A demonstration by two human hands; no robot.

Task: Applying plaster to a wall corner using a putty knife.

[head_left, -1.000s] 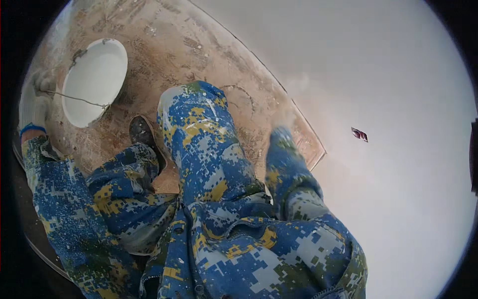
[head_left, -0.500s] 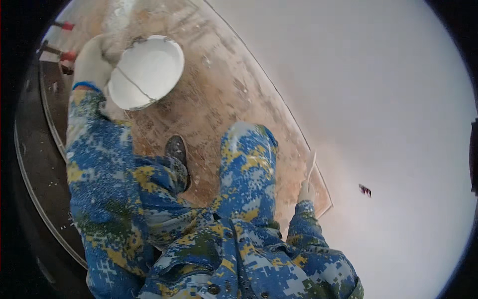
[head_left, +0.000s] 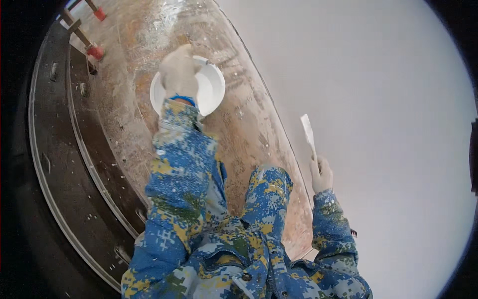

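Note:
My left hand (head_left: pixel 178 74), in a whitish glove, is closed over the near left part of a round white bucket (head_left: pixel 215 87). The grip itself is partly hidden and slightly blurred. Pale material lines the bucket's inside. On the right, my gloved right hand (head_left: pixel 321 174) is closed round the narrow handle of a putty knife (head_left: pixel 307 130). Its whitish blade points up and away from me, in front of the pale wall.
A smooth pale wall (head_left: pixel 378 109) fills the right side. Brown, white-stained floor (head_left: pixel 239 129) runs along its foot. Dark curved metal channels (head_left: pixel 59 134) lie at the left, with red-footed posts (head_left: pixel 94 51) beyond them. My bent knee (head_left: pixel 271 184) stands between my arms.
My left hand has shifted from beside the bucket to over it, and the bucket sits further right in view. My right hand has risen with the putty knife, whose blade now shows more broadly.

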